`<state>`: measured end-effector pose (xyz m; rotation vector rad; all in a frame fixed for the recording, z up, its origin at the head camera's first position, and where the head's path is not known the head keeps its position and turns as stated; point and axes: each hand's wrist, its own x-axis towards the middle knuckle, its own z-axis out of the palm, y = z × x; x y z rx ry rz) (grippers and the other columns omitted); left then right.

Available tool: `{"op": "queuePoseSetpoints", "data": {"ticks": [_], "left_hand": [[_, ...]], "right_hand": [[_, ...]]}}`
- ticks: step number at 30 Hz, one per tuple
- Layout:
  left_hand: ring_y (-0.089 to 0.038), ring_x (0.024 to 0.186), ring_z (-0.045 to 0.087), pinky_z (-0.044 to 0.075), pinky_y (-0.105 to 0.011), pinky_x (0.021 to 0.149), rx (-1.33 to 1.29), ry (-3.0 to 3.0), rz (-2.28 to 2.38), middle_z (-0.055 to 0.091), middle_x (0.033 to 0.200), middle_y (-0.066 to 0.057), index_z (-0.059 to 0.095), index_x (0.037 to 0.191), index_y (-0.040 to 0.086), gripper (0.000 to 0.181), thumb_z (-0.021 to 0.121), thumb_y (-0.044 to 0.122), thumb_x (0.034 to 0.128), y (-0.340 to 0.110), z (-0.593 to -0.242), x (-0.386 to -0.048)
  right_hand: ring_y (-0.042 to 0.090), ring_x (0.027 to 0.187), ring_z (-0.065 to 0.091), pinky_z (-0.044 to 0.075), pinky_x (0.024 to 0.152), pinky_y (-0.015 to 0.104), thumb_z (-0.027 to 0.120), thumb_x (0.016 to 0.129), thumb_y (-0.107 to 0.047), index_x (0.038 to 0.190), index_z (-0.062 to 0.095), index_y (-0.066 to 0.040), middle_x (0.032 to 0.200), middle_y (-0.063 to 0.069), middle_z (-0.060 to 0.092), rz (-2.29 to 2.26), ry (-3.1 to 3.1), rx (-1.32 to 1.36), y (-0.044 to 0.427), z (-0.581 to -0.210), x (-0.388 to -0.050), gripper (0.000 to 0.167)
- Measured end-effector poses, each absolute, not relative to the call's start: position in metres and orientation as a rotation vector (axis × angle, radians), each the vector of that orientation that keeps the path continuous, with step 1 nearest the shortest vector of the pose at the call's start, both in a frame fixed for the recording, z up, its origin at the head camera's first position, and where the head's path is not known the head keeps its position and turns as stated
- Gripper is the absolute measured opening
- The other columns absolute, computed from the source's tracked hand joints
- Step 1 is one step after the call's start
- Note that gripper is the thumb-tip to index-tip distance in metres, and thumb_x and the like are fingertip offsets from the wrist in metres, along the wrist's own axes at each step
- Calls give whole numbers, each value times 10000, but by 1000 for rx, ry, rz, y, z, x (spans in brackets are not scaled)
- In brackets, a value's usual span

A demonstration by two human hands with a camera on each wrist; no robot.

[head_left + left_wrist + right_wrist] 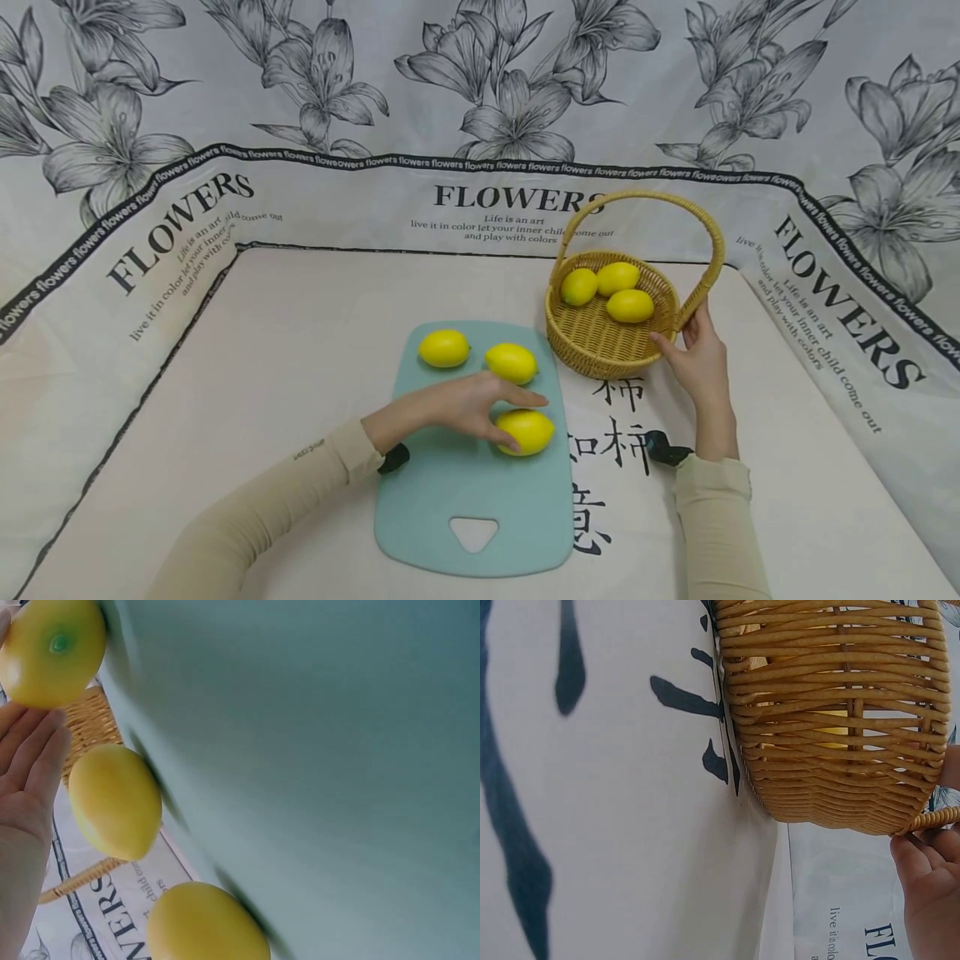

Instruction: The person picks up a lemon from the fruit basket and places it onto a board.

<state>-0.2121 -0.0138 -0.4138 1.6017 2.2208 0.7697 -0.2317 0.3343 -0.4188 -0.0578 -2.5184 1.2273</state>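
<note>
My left hand (468, 404) reaches over the teal cutting board (442, 500) to the nearest lemon (527, 432). Its thumb lies against the near side; its fingers stretch past the far side, looking fairly straight in the left wrist view beside that lemon (52, 652). Two more lemons, one on the left (444, 348) and one on the right (512, 363), lie farther up the board. With my right hand (701, 358) I grip the wicker basket (607, 358) where handle and rim meet, thumb over the rim. Three lemons (630, 306) sit inside the basket.
The board and basket stand on a pale tabletop cloth (300, 333) with black written characters (626, 446) right of the board. A flower-printed curtain (510, 208) encloses the back and sides. The basket's tall handle (652, 196) arches upward.
</note>
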Motion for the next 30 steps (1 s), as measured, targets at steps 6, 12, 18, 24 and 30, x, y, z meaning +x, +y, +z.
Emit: {"op": "queuePoseSetpoints", "data": {"ticks": [6, 12, 18, 24, 30], "left_hand": [[-111, 1307, 440, 318, -196, 1084, 1613, 2211, 786, 518, 1400, -26, 519, 1377, 33, 676, 775, 324, 823, -13, -413, -212], [-114, 1321, 423, 308, -201, 1092, 1613, 2216, 787, 511, 1409, -26, 509, 1385, 29, 678, 767, 322, 830, -14, -409, -213], [-96, 1317, 424, 328, -187, 1076, 1613, 2251, 777, 496, 1422, -7, 489, 1406, 53, 698, 750, 364, 838, -13, -396, -218], [-110, 1292, 461, 347, -186, 1063, 1619, 2280, 811, 486, 1430, -15, 462, 1428, 69, 713, 756, 346, 840, -12, -384, -223], [-126, 1311, 444, 338, -202, 1075, 1594, 2303, 857, 482, 1435, -20, 454, 1437, 93, 722, 760, 352, 837, -11, -374, -228]], "right_hand": [[266, 1415, 258, 272, 1127, 310, 683, 909, -151, 1547, -2, -304, 1573, 100, 202, 1220, -2524, -63, 334, -418, -232, 949], [277, 1408, 273, 275, 1127, 314, 686, 907, -164, 1548, -11, -301, 1568, 106, 216, 1196, -2535, -78, 334, -418, -232, 956], [285, 1405, 280, 275, 1131, 335, 696, 899, -172, 1547, -8, -305, 1563, 133, 227, 1214, -2533, -74, 335, -417, -232, 966], [282, 1408, 271, 273, 1131, 341, 692, 901, -166, 1548, -7, -290, 1567, 114, 207, 1236, -2528, -61, 335, -417, -231, 961], [277, 1411, 260, 276, 1128, 342, 687, 905, -173, 1546, -10, -287, 1569, 101, 188, 1236, -2524, -53, 335, -417, -231, 953]]}}
